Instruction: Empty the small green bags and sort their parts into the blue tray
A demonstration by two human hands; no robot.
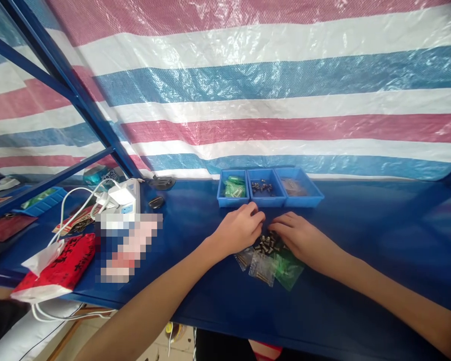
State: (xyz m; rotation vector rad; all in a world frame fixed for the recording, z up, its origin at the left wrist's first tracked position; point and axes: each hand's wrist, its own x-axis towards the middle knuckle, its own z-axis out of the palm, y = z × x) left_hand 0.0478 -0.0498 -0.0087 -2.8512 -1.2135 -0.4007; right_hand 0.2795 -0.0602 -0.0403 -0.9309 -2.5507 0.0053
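Taking the pile of metal fasteners (267,244) as the dial's centre and twelve as straight ahead, the person's dark-clad legs (223,346) show nearest, at seven o'clock, under the edge of the blue tabletop (218,306). A green zip bag (288,273) lies against the pile at five o'clock. A clear zip bag (262,268) with slender brass-coloured pieces showing through lies at six, and a second clear bag (244,259) at eight, partly beneath the left hand.

The pile rests bare on the tabletop between the two hands. The left hand (240,229) is at ten o'clock, fingers curled and bunched; whether anything is pinched in it, I cannot tell. The right hand (295,233) is at two, its bent fingers over the pile's edge; its fingertips are too hidden to tell whether it grasps a piece.

Well off at nine o'clock lies a red tissue pack (80,258); between nine and ten is a white power strip (135,193).

Beyond the hands, three blue bins stand side by side: the left bin (233,202) at eleven, with green packets; the middle bin (266,201) at twelve, with dark metal pieces; the right bin (304,201) at one, with clear plastic packets. Farthest, at twelve, hangs a striped tarpaulin (266,80).
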